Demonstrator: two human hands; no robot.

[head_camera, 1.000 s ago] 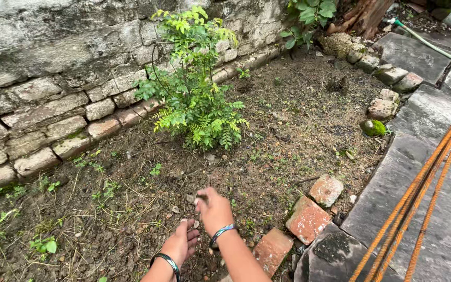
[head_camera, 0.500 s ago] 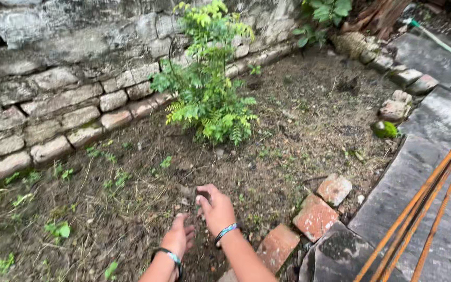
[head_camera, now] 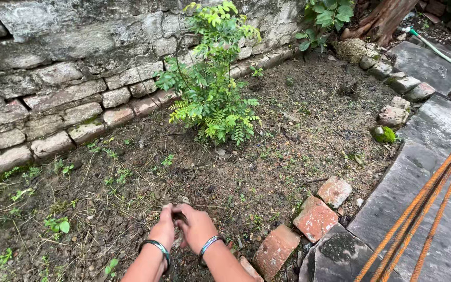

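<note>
My left hand [head_camera: 163, 227] and my right hand [head_camera: 197, 225] are low over the bare soil [head_camera: 267, 172] at the bottom centre. They are pressed together, fingertips meeting. The fingers of both are curled shut, and I cannot make out anything held between them. Each wrist carries a dark metal bangle [head_camera: 157, 245]. Thin dry stalks and small green weeds [head_camera: 58, 224] lie on the ground to the left of the hands. A leafy green shrub [head_camera: 212, 89] grows about an arm's length beyond them.
An old stone and brick wall [head_camera: 69, 94] runs along the back. Loose red bricks [head_camera: 314, 216] edge the bed to the right of the hands, with dark stone slabs [head_camera: 424, 198] beyond. Orange ropes [head_camera: 434, 193] cross the right side. A green hose [head_camera: 439, 52] lies far right.
My left hand has lifted off the soil, where it lay flat, and joined the right hand. Both hands now curl together, slightly left of before.
</note>
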